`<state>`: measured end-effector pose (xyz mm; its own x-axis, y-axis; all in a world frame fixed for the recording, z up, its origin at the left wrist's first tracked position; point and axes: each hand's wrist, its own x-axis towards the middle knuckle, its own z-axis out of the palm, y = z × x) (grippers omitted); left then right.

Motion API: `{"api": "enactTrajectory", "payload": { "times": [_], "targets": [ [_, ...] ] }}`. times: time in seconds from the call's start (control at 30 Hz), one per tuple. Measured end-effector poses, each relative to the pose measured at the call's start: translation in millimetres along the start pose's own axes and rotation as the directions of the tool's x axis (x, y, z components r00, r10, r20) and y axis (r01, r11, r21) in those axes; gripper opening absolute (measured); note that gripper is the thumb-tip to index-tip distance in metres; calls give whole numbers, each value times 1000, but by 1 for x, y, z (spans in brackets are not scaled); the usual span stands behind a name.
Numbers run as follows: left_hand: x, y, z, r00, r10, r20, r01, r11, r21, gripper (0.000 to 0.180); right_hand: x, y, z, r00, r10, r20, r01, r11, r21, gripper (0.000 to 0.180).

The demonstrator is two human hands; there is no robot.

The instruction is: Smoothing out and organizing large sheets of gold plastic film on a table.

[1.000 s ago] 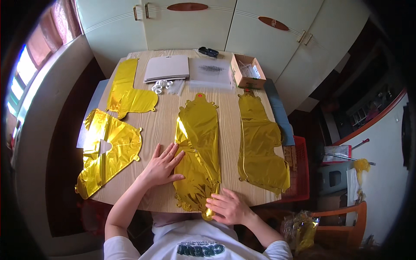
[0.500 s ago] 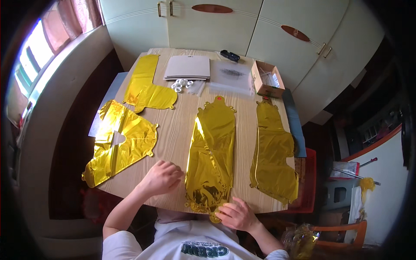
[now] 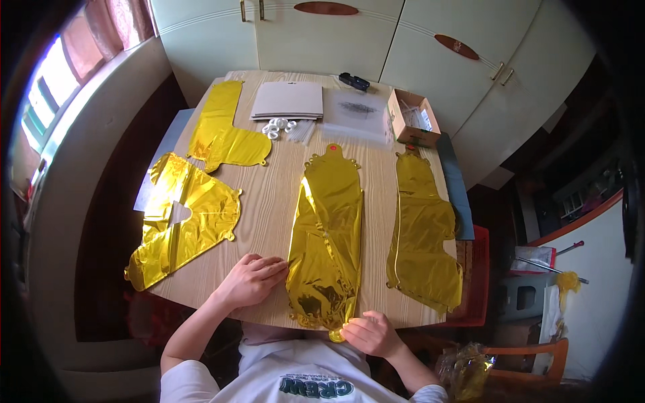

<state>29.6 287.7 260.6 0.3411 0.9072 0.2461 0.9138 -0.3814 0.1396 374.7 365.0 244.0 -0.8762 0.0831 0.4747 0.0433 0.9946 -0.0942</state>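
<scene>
In the middle of the table lies a flat, uninflated gold foil balloon [image 3: 326,228], long, with small tabs at its ends and a red dot on its far tab. My left hand [image 3: 254,281] is at its left edge, fingers bent and closed together, their tips on the foil; its thumb is hidden. Past the table's near edge, my right hand [image 3: 371,334] pinches the round tab at the balloon's near end. Other flat gold balloons lie around: an L-shaped one [image 3: 225,138] far left, an angular one with a hole [image 3: 201,218] nearer left, and a notched one [image 3: 423,228] at right.
Along the far side of the table [image 3: 259,201] are a stack of grey cardboard sheets [image 3: 287,101], white rings [image 3: 277,127], clear plastic sheets [image 3: 359,124], a black object [image 3: 354,82] and an open cardboard box [image 3: 413,117]. A chair [image 3: 531,352] stands at lower right.
My left hand has shifted slightly and flattened, bringing its fingertips to the balloon's left edge. My right hand has stayed at the near tab, moving slightly right. The whole view has shifted a little.
</scene>
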Motion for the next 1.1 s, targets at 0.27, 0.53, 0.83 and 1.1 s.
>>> {"api": "enactTrajectory", "payload": {
  "times": [0.27,0.53,0.83,1.1],
  "targets": [
    [0,-1,0,1000,0,21,0,1000,-8,39,-1,0,-4,1000,-3,3,4,999,-34,15],
    [8,-1,2,1000,-6,31,9,996,-88,28,-3,-1,-2,1000,-5,-25,3,999,-45,15],
    [8,0,1,999,-16,30,19,994,-104,29,-5,-7,1,999,11,-39,-13,999,-46,14],
    [10,2,-2,1000,-14,1,14,993,-114,27,-8,-12,7,998,25,-62,-28,998,-56,17]
  ]
}}
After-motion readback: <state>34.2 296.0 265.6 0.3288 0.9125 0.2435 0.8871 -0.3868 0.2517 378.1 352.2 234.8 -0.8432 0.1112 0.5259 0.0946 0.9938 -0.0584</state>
